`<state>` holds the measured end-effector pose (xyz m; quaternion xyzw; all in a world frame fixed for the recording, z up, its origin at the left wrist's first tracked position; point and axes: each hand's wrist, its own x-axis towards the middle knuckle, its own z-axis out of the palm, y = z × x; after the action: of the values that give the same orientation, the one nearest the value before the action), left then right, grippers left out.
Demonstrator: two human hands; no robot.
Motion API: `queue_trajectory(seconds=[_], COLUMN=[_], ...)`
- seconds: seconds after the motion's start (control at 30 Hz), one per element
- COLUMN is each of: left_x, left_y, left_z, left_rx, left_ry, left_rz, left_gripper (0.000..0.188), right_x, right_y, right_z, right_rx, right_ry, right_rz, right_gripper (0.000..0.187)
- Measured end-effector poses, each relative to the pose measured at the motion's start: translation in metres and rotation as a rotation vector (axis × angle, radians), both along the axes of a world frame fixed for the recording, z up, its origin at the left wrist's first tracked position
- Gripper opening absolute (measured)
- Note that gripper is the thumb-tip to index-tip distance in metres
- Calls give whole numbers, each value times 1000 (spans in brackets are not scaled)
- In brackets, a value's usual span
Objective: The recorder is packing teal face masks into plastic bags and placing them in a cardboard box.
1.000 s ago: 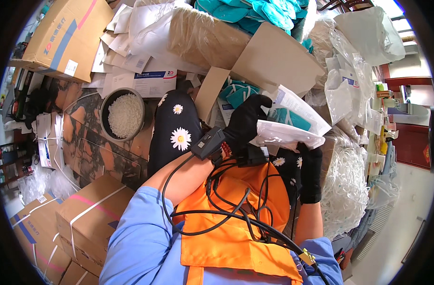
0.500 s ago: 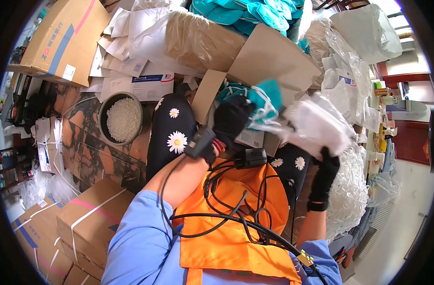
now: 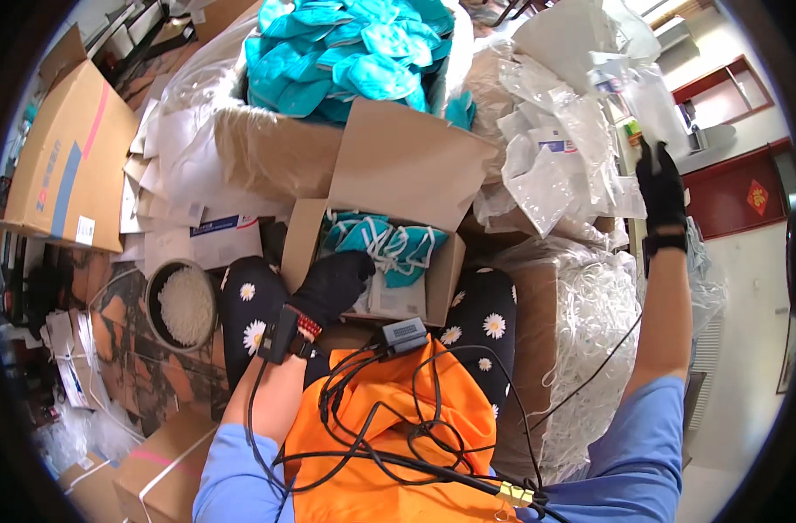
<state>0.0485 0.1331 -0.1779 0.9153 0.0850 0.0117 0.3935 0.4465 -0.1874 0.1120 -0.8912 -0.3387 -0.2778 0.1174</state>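
Note:
An open cardboard box sits between my knees, with teal masks and their white straps inside, above white printed packaging. My black-gloved left hand lies over the box's near left side, fingers curled; what they hold, if anything, is hidden. Out at the far right, my right arm is stretched, and the gloved right hand pinches a clear plastic bag that hangs upward from the fingers.
A large plastic-lined carton heaped with teal masks stands beyond the box. Crumpled plastic bags pile at right, above a carton of white straps. At left are a bowl of white pellets and a tall carton.
My right hand has swung outward to the far right with the plastic bag. The left hand has drawn down from the teal masks, which now lie in the box. The view has shifted right.

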Motion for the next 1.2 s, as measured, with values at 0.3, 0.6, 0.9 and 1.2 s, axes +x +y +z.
queue_trajectory(seconds=[0.3, 0.6, 0.9, 1.2], left_x=[2, 4, 34, 39], left_y=[-6, -7, -15, -20], left_z=[-9, 10, 5, -24], left_rx=[263, 155, 69, 317], left_ry=[-69, 57, 332, 459], left_rz=[-162, -148, -212, -162], left_gripper=[72, 73, 73, 65], right_x=[31, 79, 151, 210], right_y=[42, 102, 92, 105], right_z=[-59, -112, -295, -354], right_rx=[85, -626, -885, -942], right_ry=[-37, 220, 648, 499], right_rz=[-146, -166, -200, -147], right_gripper=[124, 138, 93, 70])
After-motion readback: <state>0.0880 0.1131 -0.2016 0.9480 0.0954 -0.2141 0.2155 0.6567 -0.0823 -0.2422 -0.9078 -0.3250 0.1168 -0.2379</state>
